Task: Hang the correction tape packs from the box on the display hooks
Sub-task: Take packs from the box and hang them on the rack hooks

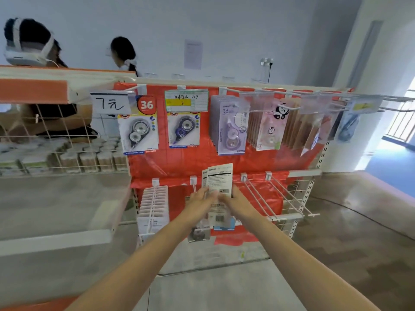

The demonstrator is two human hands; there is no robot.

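red backing panel (258, 158) fills the rack ahead of you; both arms reach to the lower row; your left hand (198, 199) and right hand (235, 202) hold a small stack of correction tape packs (219, 179), backs toward you, upright just beside an empty lower hook (193, 187); fingers curled on the pack edges, blurred, exact grip hard to tell; more packs hang below your hands; upper hooks carry hung packs (138, 131); a full row of packs (153, 203) sits lower left; two bare hooks (276, 196) lower right; no box in view
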